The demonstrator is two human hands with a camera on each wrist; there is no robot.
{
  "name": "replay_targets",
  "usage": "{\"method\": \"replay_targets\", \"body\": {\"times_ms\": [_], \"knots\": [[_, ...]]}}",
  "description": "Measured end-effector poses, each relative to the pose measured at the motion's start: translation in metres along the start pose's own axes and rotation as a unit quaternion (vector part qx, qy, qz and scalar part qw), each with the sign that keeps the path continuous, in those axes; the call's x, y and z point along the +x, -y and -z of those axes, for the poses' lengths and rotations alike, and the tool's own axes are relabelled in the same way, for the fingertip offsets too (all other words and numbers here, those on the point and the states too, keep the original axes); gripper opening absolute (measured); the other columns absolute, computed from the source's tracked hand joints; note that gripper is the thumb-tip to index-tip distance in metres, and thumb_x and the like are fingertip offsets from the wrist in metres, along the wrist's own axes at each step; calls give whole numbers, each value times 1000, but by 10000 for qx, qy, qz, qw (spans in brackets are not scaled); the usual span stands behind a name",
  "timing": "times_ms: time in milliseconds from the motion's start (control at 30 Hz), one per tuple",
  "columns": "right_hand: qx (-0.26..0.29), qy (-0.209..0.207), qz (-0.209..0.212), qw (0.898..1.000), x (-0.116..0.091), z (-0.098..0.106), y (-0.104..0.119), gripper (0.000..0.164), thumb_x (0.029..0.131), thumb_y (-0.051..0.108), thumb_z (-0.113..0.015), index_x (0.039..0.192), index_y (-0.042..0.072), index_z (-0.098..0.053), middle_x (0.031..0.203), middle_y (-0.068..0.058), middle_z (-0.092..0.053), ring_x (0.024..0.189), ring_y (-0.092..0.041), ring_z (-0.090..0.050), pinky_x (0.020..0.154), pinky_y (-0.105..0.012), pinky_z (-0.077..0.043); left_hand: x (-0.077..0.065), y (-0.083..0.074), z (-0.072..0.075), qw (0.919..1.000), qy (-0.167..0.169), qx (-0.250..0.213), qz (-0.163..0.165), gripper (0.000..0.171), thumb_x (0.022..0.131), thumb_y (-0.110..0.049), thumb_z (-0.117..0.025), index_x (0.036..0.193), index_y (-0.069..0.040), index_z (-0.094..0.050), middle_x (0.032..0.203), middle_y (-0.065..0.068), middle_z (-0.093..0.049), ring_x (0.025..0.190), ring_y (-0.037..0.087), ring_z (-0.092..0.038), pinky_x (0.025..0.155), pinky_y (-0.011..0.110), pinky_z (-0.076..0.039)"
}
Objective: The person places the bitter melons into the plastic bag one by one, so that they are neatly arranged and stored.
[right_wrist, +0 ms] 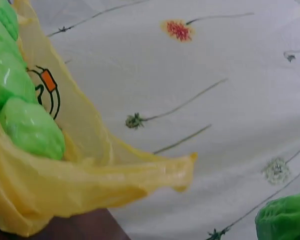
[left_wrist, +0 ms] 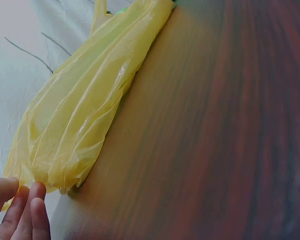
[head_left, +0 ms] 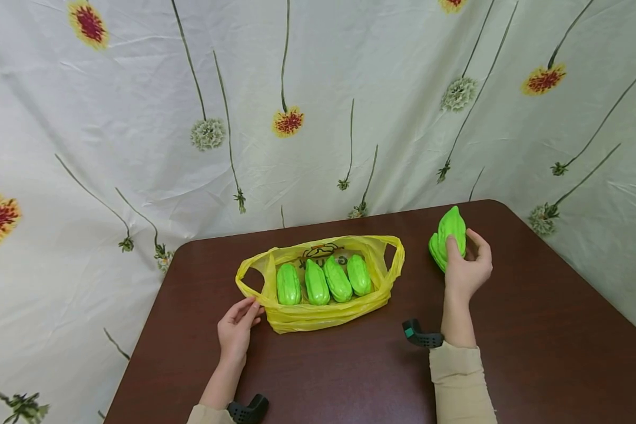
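A yellow plastic bag (head_left: pixel 318 321) lies on the table with its mouth spread wide. Inside it, several bright green, ribbed, oblong vegetable-like pieces (head_left: pixel 316 282) sit in a row. My left hand (head_left: pixel 237 330) pinches the bag's edge near its left handle; the left wrist view shows thumb and fingertips (left_wrist: pixel 37 190) at the gathered plastic. Off to the right of the bag, my right hand (head_left: pixel 467 268) grips a green ribbed piece (head_left: pixel 452 227), thumb across its front. Another green lobe (head_left: pixel 436 250) shows behind it; whether it is a separate piece I cannot tell.
The dark brown table (head_left: pixel 350 377) has rounded far corners. A pale cloth with printed flowers (head_left: pixel 318 165) hangs behind it and down both sides. The bag's right handle (head_left: pixel 397 256) stands up as a loop between the bag and my right hand.
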State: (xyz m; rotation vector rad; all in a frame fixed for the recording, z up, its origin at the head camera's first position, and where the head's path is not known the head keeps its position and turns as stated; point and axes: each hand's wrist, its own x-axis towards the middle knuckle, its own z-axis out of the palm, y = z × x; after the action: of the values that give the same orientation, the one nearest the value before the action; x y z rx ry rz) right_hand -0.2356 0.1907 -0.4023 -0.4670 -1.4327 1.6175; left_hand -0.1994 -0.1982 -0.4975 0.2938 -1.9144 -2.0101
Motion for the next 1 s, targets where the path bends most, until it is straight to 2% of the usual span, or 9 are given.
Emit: {"method": "replay_targets", "body": {"times_ms": [333, 667, 900, 1000], "knots": [[398, 633, 92, 9972, -26, -22, 16, 34, 81, 6, -72, 113, -2, -64, 108, -4, -60, 97, -19, -58, 79, -22, -48, -1, 0, 0, 10000, -32, 44, -28, 29, 88, -10, -66, 111, 7, -64, 87, -2, -68, 76, 10, -68, 65, 21, -55], [1026, 1334, -32, 9857, -58, -42, 22, 32, 83, 2, -70, 113, -6, -62, 107, -9, -59, 96, -21, -57, 77, -19, -49, -1, -1, 0, 9999, -7, 98, 51, 31, 88, -12, -66, 113, 6, -63, 88, -3, -68, 77, 11, -68, 66, 21, -55], [995, 1790, 199, 9786, -85, -58, 22, 31, 82, -1, -69, 112, -8, -63, 111, -20, -59, 98, -20, -57, 85, -24, -47, 0, -1, 0, 9999, -20, 86, 76, 31, 88, -12, -66, 113, 6, -63, 87, -3, -68, 79, 13, -68, 66, 21, -55], [985, 2075, 207, 9731, -98, -63, 26, 32, 82, -4, -68, 112, -11, -61, 112, -24, -58, 101, -26, -57, 88, -28, -47, 0, 0, 0, 9999, -11, 78, 76, 32, 88, -12, -67, 113, 7, -63, 87, -4, -68, 78, 12, -68, 66, 21, -55]]}}
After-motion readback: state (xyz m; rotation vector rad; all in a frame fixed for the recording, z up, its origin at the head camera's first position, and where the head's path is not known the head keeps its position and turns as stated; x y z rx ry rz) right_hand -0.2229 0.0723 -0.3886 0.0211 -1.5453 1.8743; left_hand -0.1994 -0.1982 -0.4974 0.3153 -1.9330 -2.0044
